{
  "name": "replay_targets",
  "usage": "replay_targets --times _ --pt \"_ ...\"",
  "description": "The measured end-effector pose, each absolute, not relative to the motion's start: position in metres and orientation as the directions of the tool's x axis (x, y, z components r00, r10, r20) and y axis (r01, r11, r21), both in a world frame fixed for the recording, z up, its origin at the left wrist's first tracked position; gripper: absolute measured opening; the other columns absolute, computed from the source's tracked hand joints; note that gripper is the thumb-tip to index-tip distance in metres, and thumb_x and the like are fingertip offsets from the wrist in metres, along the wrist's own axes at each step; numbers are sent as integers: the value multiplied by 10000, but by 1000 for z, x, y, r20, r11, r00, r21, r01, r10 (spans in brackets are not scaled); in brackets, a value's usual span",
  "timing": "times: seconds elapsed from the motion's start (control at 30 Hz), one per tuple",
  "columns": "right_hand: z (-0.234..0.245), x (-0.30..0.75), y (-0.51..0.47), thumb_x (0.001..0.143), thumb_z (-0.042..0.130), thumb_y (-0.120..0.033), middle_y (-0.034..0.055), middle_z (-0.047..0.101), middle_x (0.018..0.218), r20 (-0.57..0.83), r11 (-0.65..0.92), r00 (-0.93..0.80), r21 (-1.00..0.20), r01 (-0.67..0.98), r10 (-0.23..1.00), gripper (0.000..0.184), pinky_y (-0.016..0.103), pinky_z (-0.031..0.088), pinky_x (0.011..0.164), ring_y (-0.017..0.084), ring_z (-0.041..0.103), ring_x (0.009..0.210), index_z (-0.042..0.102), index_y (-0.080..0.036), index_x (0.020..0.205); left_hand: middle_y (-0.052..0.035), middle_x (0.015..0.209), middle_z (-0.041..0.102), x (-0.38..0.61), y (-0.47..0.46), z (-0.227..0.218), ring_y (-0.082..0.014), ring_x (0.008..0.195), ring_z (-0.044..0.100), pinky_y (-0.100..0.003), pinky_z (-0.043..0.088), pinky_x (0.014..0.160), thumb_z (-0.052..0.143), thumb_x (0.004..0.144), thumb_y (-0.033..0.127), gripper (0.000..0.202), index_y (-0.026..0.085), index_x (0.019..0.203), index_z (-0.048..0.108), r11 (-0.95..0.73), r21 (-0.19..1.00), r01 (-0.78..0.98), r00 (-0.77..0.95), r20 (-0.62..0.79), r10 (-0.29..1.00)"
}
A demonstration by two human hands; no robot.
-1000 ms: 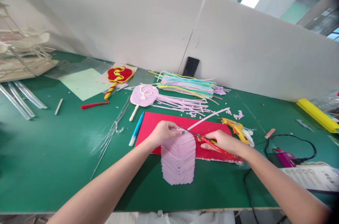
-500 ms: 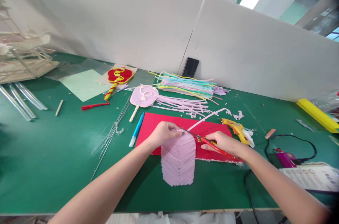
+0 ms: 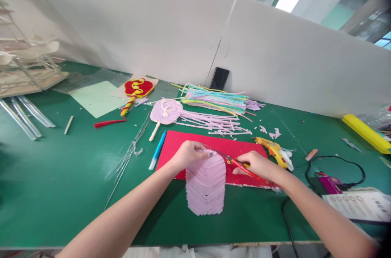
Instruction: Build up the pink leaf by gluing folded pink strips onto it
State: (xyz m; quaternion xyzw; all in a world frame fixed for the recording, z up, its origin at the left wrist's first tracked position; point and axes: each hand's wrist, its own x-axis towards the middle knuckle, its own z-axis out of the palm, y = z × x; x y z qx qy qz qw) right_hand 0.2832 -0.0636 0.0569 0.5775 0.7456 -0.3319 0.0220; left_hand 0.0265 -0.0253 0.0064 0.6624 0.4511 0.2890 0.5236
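Observation:
A pale lilac panel of slanted pipe-cleaner strips point(image 3: 205, 189) lies partly over a red board point(image 3: 241, 148), its lower end on the green table. My left hand point(image 3: 192, 154) pinches the panel's top edge between thumb and fingers. My right hand point(image 3: 255, 165) is closed round the handles of red-handled scissors point(image 3: 249, 171). Their blades point left along the panel's top edge, close to my left fingertips. Beyond the board, cut lilac pipe cleaners point(image 3: 210, 121) lie beside a lilac fan shape point(image 3: 166, 111) with a cream handle.
Bundled coloured pipe cleaners point(image 3: 214, 99) and a phone point(image 3: 219, 78) are at the back. A yellow glue gun point(image 3: 273, 151) rests right of the board, near a black cable point(image 3: 365, 172) and purple plug point(image 3: 330, 183). A blue pen point(image 3: 158, 149) and wires point(image 3: 130, 152) lie left.
The long lilac strip that stuck out from the panel's top is cut off and now lies with the loose strips behind the board. Both hands stay almost in place.

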Motion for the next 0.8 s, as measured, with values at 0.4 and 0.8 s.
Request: replay_targets --times 0.4,0.8 --pt "60 298 -66 742 549 -616 -5 561 606 -278 118 -234 -377 918 932 435 253 354 544 162 529 589 533 -201 615 -49 742 707 27 -26 9 -188 725 621 -242 432 609 667 675 429 316 138 776 734 -47 953 300 423 -89 902" --pt "49 360 -74 797 490 -532 95 643 1099 -175 110 -104 25 994 979 376 339 483 692 269 626 935 649 -227 949 -43 772 712 26 -26 12 -199 763 622 -244 432 615 638 693 447 321 162 806 734 -74 943 323 420 -73 905"
